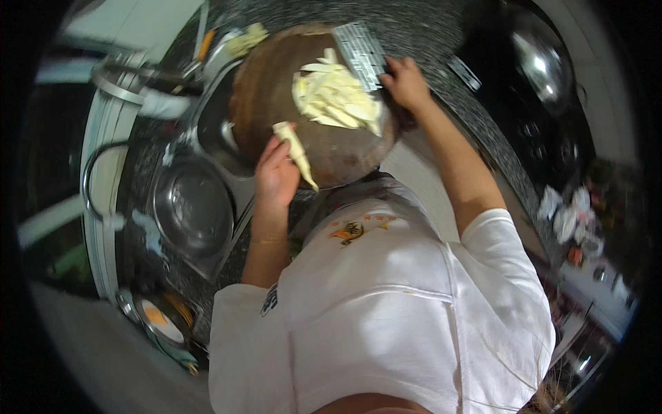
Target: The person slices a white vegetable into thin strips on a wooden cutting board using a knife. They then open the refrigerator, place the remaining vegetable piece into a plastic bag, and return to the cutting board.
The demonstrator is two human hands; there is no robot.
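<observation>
In my left hand (279, 165) is a pale, tapered vegetable piece (296, 150) that looks like a peeled bamboo shoot. It points down toward me over the near left edge of a round wooden chopping board (264, 88). My right hand (407, 83) grips a broad metal cleaver (359, 57) with a patterned blade face, its handle hidden by the fingers. The blade lies at the far right of the board, beside a heap of pale yellow sliced vegetable strips (336, 98). Between the held piece and the heap, bare wood shows.
Left of the board is a sink (217, 124), partly covered by it. A metal basin (194, 204) stands nearer me, by a curved faucet (88, 176). More pale vegetable pieces (248, 40) lie at the back left. A domed metal lid or wok (543, 64) rests on the dark stove at right.
</observation>
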